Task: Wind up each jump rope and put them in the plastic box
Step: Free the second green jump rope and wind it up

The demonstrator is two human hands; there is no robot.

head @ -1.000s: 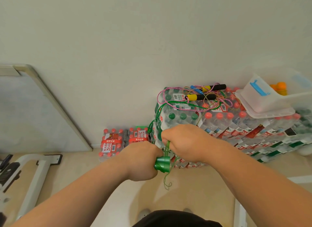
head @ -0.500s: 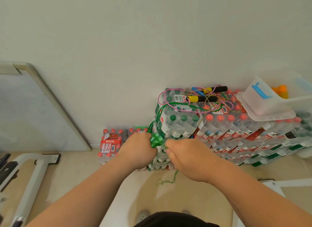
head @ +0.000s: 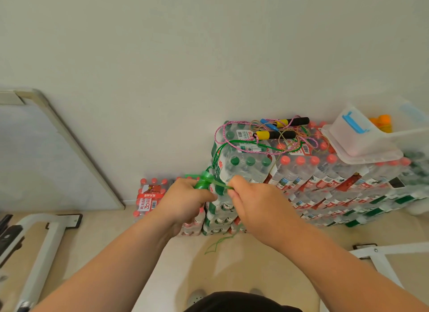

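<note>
Lifted from pointing downward a second ago, the green jump rope handles (head: 204, 181) now tilt upward in the gripping left hand (head: 185, 202) while the right hand (head: 255, 207) pinches their cord taut before stacked water-bottle packs (head: 325, 181), one red label (head: 148, 201) reading "30", with the plastic box (head: 362, 139) on top at the right.

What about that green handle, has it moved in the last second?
Yes. The green handle, held in the left hand, has risen: it hung below the label of the red bottle pack, now level with its caps.
</note>
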